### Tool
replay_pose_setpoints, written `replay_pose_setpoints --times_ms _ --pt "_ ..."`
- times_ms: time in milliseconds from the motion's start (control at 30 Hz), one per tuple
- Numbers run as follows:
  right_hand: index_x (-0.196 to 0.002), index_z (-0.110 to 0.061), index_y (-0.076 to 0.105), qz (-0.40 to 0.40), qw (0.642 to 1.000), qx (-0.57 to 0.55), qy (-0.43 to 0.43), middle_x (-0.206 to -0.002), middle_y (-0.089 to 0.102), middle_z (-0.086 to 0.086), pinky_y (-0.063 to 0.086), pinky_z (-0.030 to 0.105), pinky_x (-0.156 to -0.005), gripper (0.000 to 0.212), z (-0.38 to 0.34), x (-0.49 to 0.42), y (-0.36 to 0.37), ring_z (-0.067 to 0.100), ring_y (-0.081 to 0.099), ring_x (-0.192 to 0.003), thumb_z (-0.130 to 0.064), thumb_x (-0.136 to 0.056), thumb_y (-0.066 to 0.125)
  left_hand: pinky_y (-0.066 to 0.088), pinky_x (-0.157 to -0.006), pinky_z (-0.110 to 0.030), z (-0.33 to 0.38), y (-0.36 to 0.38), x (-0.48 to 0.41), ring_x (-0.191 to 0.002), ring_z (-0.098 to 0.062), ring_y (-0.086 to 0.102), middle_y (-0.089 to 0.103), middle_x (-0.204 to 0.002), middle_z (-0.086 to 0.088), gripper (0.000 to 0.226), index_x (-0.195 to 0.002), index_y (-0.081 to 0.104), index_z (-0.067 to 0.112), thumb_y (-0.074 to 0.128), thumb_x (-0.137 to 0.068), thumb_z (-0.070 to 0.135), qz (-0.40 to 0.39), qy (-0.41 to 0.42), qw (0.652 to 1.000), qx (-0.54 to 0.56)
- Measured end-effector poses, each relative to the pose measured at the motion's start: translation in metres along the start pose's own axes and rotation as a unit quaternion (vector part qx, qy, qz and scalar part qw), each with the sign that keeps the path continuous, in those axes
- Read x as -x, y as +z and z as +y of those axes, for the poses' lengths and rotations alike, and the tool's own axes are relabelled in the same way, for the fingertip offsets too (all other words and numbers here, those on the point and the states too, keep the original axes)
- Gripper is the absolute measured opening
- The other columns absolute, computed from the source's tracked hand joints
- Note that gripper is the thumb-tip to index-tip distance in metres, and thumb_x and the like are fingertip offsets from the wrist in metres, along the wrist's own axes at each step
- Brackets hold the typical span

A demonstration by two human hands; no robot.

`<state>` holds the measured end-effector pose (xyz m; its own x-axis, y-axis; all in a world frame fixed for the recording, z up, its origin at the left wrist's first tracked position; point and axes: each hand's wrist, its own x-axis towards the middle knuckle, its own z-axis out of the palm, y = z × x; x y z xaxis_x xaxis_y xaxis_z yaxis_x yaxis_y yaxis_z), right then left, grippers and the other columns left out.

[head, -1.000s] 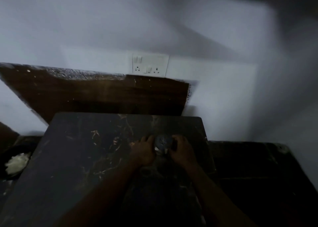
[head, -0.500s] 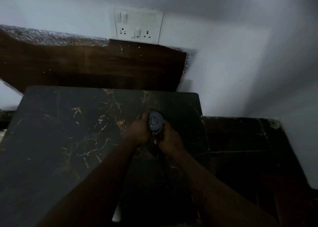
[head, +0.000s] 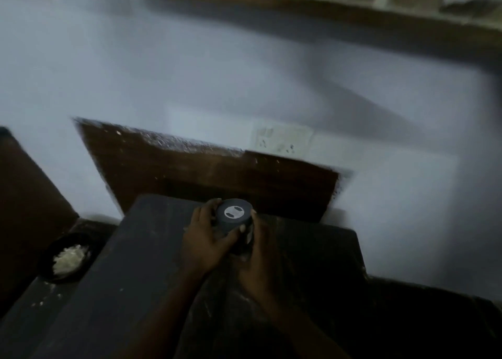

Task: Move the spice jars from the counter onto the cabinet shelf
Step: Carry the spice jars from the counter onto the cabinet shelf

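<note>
spice jar (head: 235, 224) (contents unseen) between hands

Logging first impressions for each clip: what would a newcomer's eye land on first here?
Both hands, left hand and right hand, clasp a dark jar with a pale-marked grey lid at the centre, above the dark marble counter. Behind it, a white switch plate stands out on the pale wall, and a black bowl of white stuff sits at lower left.
</note>
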<state>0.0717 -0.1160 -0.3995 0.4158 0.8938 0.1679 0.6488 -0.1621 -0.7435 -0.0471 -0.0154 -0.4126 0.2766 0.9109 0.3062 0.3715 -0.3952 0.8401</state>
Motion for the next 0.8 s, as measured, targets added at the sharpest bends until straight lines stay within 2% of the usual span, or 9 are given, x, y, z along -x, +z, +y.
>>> replay_pose_setpoints --times_ms 100,200,300,367,433,533,633,700,800 --pt "-0.156 -0.02 0.032 0.086 0.989 -0.043 -0.116 -0.157 0.039 0.009 0.037 0.032 -0.117 0.087 -0.067 -0.034 0.002 0.022 0.039 -0.145 -0.032 -0.085 0.08 0.058 -0.084 -0.031 0.032 -0.06 -0.042 -0.112 0.001 0.06 0.055 -0.129 0.021 0.068 -0.136 0.046 0.05 0.072 -0.077 0.072 0.088 0.062 0.994 0.034" --pt "-0.159 -0.031 0.025 0.139 0.968 -0.044 -0.206 -0.159 0.034 0.0 0.043 0.038 -0.113 0.088 -0.137 -0.071 -0.01 0.019 0.037 -0.146 -0.031 -0.087 0.075 0.059 -0.082 -0.028 0.075 -0.121 -0.084 -0.11 0.003 0.062 0.058 -0.128 0.02 0.069 -0.136 0.05 0.039 0.077 -0.077 0.065 0.167 0.118 0.978 0.045" --pt "-0.16 -0.033 0.02 0.171 0.944 -0.069 -0.275 -0.157 0.033 -0.005 0.043 0.024 -0.108 0.092 -0.2 -0.107 -0.026 0.013 0.04 -0.142 -0.031 -0.085 0.074 0.06 -0.077 -0.026 0.125 -0.169 -0.122 -0.107 0.0 0.064 0.059 -0.128 0.016 0.069 -0.136 0.052 0.034 0.078 -0.078 0.063 0.222 0.177 0.957 0.06" --pt "-0.16 -0.029 0.021 0.198 0.926 -0.073 -0.315 -0.156 0.035 -0.003 0.034 0.009 -0.106 0.092 -0.24 -0.131 -0.043 0.012 0.04 -0.142 -0.032 -0.086 0.075 0.06 -0.076 -0.024 0.162 -0.197 -0.146 -0.106 -0.001 0.064 0.059 -0.128 0.015 0.069 -0.135 0.053 0.034 0.075 -0.079 0.067 0.259 0.216 0.939 0.058" --pt "-0.161 -0.025 0.021 0.234 0.905 -0.065 -0.349 -0.156 0.036 0.0 0.034 0.01 -0.105 0.093 -0.279 -0.153 -0.062 0.016 0.041 -0.142 -0.032 -0.086 0.075 0.058 -0.074 -0.021 0.197 -0.223 -0.169 -0.104 0.0 0.063 0.058 -0.127 0.016 0.07 -0.134 0.053 0.031 0.071 -0.079 0.071 0.296 0.253 0.92 0.048" --pt "-0.16 -0.025 0.02 0.257 0.888 -0.068 -0.374 -0.153 0.038 0.003 0.051 0.03 -0.1 0.097 -0.324 -0.185 -0.09 0.021 0.047 -0.136 -0.03 -0.083 0.078 0.056 -0.077 -0.021 0.237 -0.252 -0.204 -0.103 0.001 0.061 0.056 -0.127 0.017 0.069 -0.135 0.052 0.03 0.07 -0.081 0.069 0.34 0.283 0.897 0.019" --pt "-0.16 -0.028 0.018 0.25 0.897 -0.062 -0.358 -0.151 0.04 0.004 0.056 0.045 -0.096 0.097 -0.361 -0.214 -0.104 0.025 0.05 -0.134 -0.025 -0.082 0.077 0.057 -0.085 -0.032 0.255 -0.27 -0.242 -0.107 -0.005 0.061 0.057 -0.128 0.015 0.069 -0.138 0.051 0.029 0.067 -0.083 0.068 0.348 0.268 0.898 0.001" --pt "-0.16 -0.027 0.018 0.228 0.915 -0.035 -0.33 -0.154 0.039 0.006 0.053 0.048 -0.1 0.098 -0.376 -0.232 -0.107 0.028 0.048 -0.136 -0.022 -0.082 0.076 0.056 -0.092 -0.041 0.255 -0.273 -0.266 -0.113 -0.013 0.06 0.059 -0.131 0.005 0.072 -0.142 0.048 0.027 0.063 -0.085 0.068 0.317 0.238 0.918 -0.013" --pt "-0.162 -0.023 0.014 0.168 0.942 0.017 -0.291 -0.151 0.045 0.01 0.054 0.045 -0.096 0.098 -0.384 -0.254 -0.103 0.03 0.055 -0.127 -0.022 -0.086 0.074 0.052 -0.095 -0.04 0.24 -0.272 -0.295 -0.118 -0.023 0.059 0.057 -0.137 -0.006 0.075 -0.146 0.044 0.024 0.062 -0.087 0.067 0.284 0.201 0.936 -0.05"
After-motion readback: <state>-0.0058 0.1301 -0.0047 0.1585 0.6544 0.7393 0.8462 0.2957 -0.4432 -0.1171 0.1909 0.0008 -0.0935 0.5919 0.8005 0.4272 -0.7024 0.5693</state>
